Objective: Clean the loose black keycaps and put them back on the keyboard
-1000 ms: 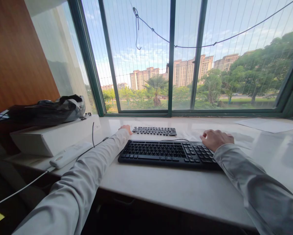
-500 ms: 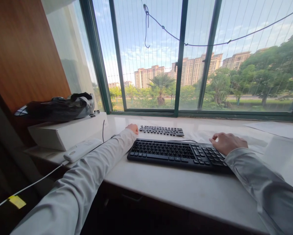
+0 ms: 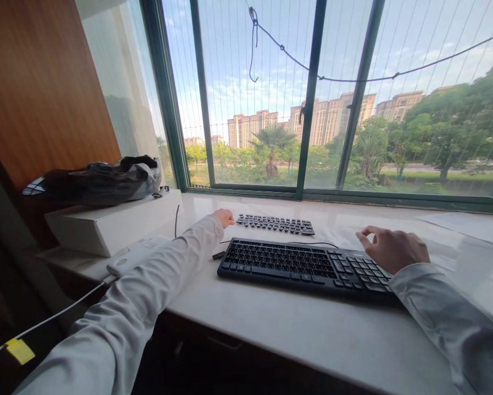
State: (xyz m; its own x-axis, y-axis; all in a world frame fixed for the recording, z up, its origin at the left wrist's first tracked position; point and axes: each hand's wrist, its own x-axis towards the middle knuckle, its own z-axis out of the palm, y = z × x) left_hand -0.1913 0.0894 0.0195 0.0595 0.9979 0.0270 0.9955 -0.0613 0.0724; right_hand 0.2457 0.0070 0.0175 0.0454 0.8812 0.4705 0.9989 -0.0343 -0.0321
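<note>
A black full-size keyboard (image 3: 279, 263) lies on the white sill, and most of its main key area looks stripped of its caps. Behind it, loose black keycaps (image 3: 276, 224) are set out in rows. My left hand (image 3: 224, 217) is at the left end of these rows, its fingers drawn together; whatever is between them is hidden. Over the number pad hovers my right hand (image 3: 396, 248), with thumb and forefinger curled toward each other; anything they pinch is too small to tell. A small black piece (image 3: 219, 255) lies just left of the keyboard.
At the left, a dark bag-like item (image 3: 102, 181) rests on a white box (image 3: 94, 227). A white power strip (image 3: 135, 257) with a cable lies in front of it. Clear plastic and paper (image 3: 468, 225) lie at the right. A green-framed window (image 3: 246, 190) stands behind.
The view has shifted slightly. My left forearm has moved a little left, uncovering the small black piece beside the keyboard. My right hand stays over the number pad, its thumb and forefinger still curled.
</note>
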